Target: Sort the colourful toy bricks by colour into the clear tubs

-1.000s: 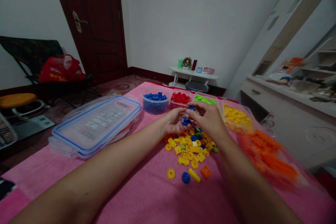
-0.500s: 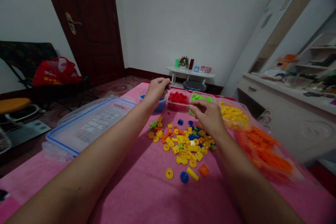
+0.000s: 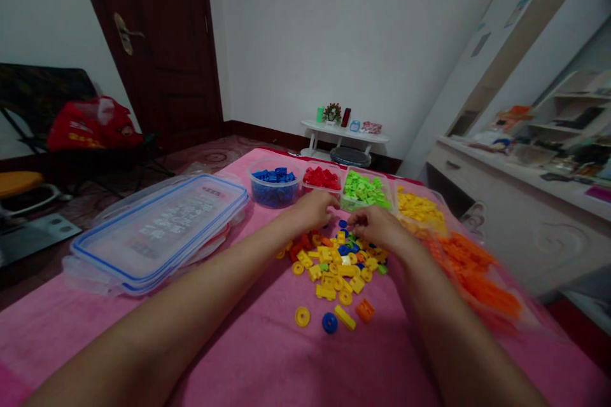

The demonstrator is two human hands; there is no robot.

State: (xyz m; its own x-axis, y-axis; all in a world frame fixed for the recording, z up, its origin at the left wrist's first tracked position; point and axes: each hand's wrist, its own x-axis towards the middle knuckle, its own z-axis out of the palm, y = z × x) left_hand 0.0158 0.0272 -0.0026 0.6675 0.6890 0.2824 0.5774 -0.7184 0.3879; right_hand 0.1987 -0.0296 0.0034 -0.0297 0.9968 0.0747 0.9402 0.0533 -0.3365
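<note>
Low now with left hand [image 3: 316, 208] and right hand [image 3: 375, 226] both curled narrow, impossible to tell if holding anything — best pinch that small round blue plastic piece [image 3: 343, 224] singly, without scattering chunky yellow plastic bricks [image 3: 326, 292].

Loose toy pieces [image 3: 347, 270] near colour-sorted tubs [image 3: 353, 204]

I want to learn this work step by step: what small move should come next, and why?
Probably the right hand should pinch the loose blue piece beside its fingertips: that piece seems easy to reach, and the round tub holds other blue pieces.
</note>
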